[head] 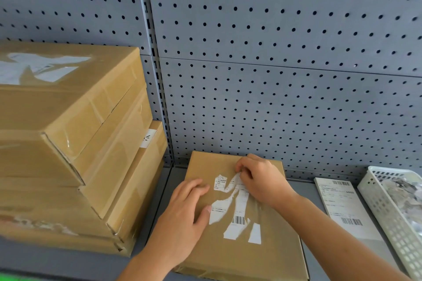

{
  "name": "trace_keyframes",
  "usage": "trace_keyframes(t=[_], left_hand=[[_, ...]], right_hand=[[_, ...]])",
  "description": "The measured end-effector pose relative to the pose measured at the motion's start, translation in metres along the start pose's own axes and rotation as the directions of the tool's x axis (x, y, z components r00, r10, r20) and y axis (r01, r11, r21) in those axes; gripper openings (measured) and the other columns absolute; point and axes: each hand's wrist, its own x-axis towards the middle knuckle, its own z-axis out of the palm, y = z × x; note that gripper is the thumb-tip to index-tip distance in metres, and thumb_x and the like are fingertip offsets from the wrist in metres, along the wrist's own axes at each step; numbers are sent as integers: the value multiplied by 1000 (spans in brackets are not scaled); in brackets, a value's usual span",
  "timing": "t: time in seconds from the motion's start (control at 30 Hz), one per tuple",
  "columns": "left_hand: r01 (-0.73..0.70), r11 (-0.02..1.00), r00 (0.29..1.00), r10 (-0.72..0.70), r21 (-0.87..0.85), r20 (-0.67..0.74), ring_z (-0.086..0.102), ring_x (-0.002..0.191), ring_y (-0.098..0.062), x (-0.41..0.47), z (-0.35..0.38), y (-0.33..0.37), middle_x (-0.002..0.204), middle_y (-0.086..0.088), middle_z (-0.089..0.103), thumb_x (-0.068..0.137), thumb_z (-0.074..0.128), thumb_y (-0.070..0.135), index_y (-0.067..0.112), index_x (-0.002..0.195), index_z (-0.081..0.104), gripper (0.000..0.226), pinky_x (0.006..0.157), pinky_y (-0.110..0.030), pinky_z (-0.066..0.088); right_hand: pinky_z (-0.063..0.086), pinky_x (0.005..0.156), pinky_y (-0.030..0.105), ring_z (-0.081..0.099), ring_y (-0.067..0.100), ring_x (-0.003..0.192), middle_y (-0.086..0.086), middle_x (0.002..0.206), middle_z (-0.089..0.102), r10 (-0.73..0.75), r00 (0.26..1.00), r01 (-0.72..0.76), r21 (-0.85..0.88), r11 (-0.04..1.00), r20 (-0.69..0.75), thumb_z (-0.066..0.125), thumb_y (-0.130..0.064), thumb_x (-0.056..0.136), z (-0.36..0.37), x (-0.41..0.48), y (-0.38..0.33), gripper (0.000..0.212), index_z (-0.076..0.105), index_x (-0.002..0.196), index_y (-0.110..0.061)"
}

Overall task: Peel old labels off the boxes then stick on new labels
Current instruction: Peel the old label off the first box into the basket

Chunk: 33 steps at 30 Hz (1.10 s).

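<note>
Basket (388, 217) holds crumpled scraps (408, 191) while right hand (262, 180) pinches torn label (243, 203)

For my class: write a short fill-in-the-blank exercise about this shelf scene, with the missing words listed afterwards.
1. With the left hand pressed on the flat box, the right hand pinches a strip of its torn old ____.
2. The sheet of new labels lies between the flat box and the white ____.
3. The stack of boxes stands to the flat box's ____.
Missing words: label; basket; left.
</note>
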Motion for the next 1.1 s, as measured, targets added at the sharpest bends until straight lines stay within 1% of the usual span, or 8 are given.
trace_keyframes(t=[0.27,0.4,0.63,0.73,0.8,0.93,1.0,1.1], left_hand=[[-4,1000,1000,4,-5,-3,4,144,14,0,0,0,148,40,14,103,42,48,40,147,38,44,100,-8,26],[-7,1000,1000,7,-6,-4,4,144,14,0,0,0,148,40,14,104,42,48,40,147,38,44,100,-9,26],[-9,1000,1000,9,-5,-9,4,144,15,0,1,0,148,40,14,104,42,48,41,146,38,43,98,-9,28],[-13,1000,1000,13,-13,-11,5,144,15,1,1,-1,148,39,15,104,43,47,39,146,39,44,98,-4,24],[-14,1000,1000,14,-19,-13,6,144,15,0,1,-1,148,39,16,103,43,47,37,146,41,44,98,-3,22],[-12,1000,1000,11,-27,-16,5,143,16,0,1,-1,148,39,15,103,43,47,38,147,40,44,101,-8,25],[-6,1000,1000,6,-29,-9,4,143,16,0,1,-1,148,39,14,104,42,47,38,147,39,44,103,-10,26],[-2,1000,1000,2,-28,-8,4,144,16,0,0,0,148,39,14,104,42,47,39,147,39,44,102,-10,28]], right_hand=[[50,64,34,55,11,68,-10,84,59,-50,996,52,34,998,-69,52,-3,89,5,-1,6,21,66,83,-17],[43,64,16,57,6,75,-13,91,61,-37,995,45,79,996,-96,54,-2,90,6,-3,10,22,69,91,-18],[45,59,24,54,9,68,-13,81,57,-48,993,57,80,995,-112,52,-1,87,5,-3,7,22,62,79,-19],[38,59,12,55,3,69,-12,90,61,-30,994,41,111,993,-103,52,0,89,3,-4,7,22,66,89,-17],[36,58,12,54,1,67,-12,91,61,-45,996,52,83,995,-83,53,-1,90,5,-4,8,22,68,91,-17],[44,61,23,54,12,70,-8,80,58,-38,994,51,128,990,-102,52,3,87,3,-5,7,23,63,77,-15],[42,64,15,55,10,75,-8,83,60,-7,993,25,155,988,-117,53,4,88,-2,-5,7,23,65,80,-14],[42,65,12,56,11,73,-11,93,62,-19,998,27,135,990,-57,55,1,91,-6,-7,8,25,72,95,-17]])
